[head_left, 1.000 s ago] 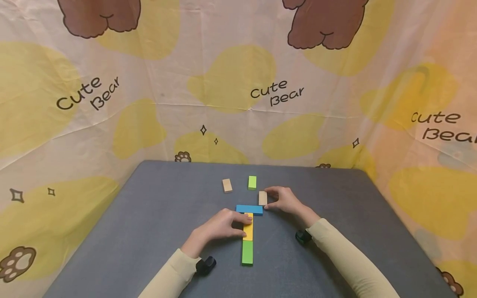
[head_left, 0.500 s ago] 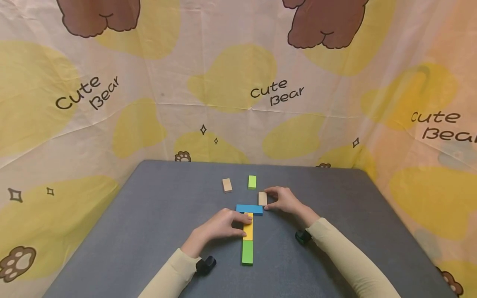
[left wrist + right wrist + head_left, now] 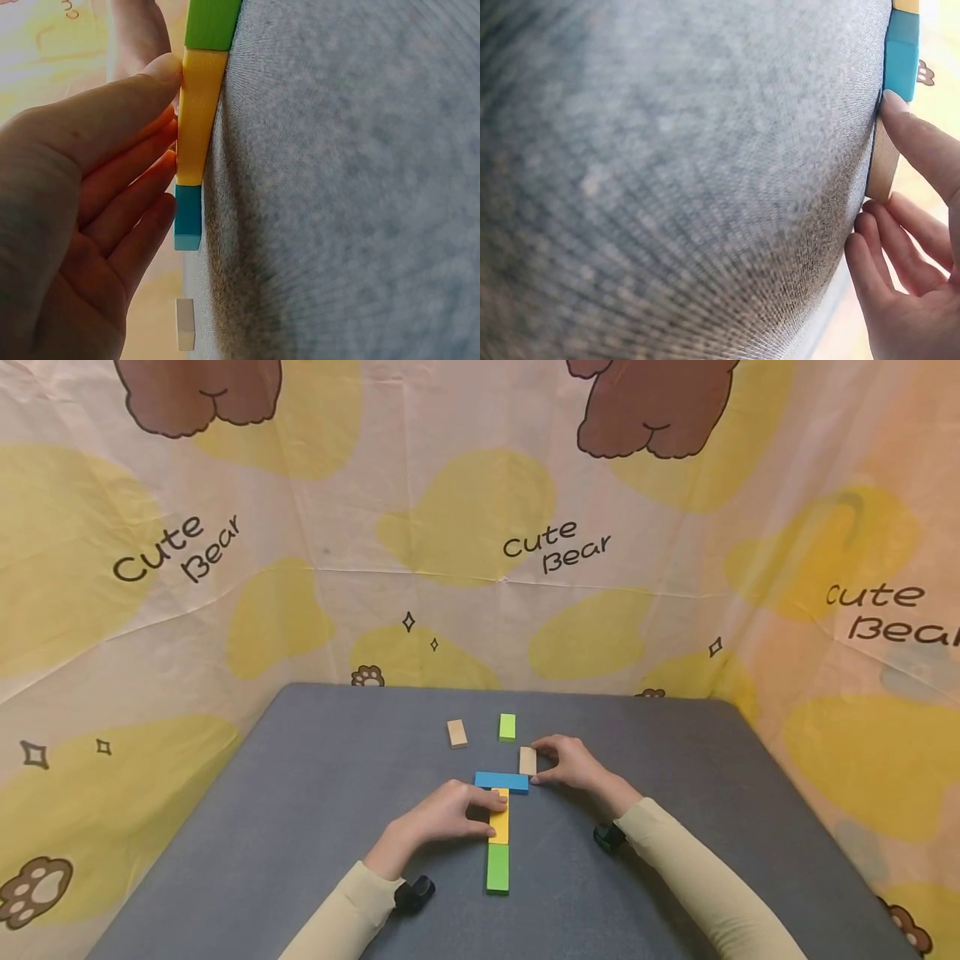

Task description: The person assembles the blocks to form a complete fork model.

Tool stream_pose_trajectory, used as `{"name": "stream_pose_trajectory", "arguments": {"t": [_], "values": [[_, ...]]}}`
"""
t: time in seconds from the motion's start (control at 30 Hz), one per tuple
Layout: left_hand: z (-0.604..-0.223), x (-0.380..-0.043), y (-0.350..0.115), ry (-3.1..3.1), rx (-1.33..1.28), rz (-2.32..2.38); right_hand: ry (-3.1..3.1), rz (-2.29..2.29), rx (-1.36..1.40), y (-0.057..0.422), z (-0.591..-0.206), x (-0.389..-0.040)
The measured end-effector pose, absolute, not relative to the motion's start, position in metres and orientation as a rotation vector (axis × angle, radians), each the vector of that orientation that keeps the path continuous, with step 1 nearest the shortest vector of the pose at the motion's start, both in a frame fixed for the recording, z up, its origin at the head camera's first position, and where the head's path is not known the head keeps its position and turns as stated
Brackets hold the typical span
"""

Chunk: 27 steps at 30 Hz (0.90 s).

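In the head view a green block [image 3: 498,868], a yellow block [image 3: 501,820] and a crosswise blue block [image 3: 501,782] lie flat in a T shape on the dark table. My left hand [image 3: 447,814] rests its thumb and fingertips on top of the yellow block; the left wrist view shows those fingers [image 3: 154,176] fairly straight. Off the blue block's right far corner lies a plain wooden block [image 3: 528,761]. My right hand [image 3: 576,764] pinches it, thumb at the near end and fingertips at the far end. In the right wrist view the wooden block [image 3: 883,161] lies close to the blue block [image 3: 901,60].
Farther back lie a lime green block [image 3: 507,727] and another plain wooden block [image 3: 457,734]. The grey-blue tabletop [image 3: 300,827] is enclosed by a printed cloth [image 3: 465,527] at the back and sides.
The wooden block in my right hand has shifted very slightly left and nearer to me, toward the blue block. My left hand and the other blocks stay put.
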<state>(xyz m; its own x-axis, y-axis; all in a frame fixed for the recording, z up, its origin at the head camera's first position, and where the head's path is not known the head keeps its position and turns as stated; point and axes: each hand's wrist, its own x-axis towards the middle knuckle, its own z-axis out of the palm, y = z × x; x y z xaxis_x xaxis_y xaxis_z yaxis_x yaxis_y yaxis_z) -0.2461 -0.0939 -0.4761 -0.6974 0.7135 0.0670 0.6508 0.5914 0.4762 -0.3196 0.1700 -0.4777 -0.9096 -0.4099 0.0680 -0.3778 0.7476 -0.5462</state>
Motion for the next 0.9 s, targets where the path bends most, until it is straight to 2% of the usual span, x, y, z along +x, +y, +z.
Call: {"name": "stream_pose_trajectory", "arguments": {"t": [0.9], "values": [[-0.4758,-0.2464,-0.0934,2.678,1.189,0.754,2.927,-0.827,-0.623,0.1699,-0.4788,-0.3206]]}}
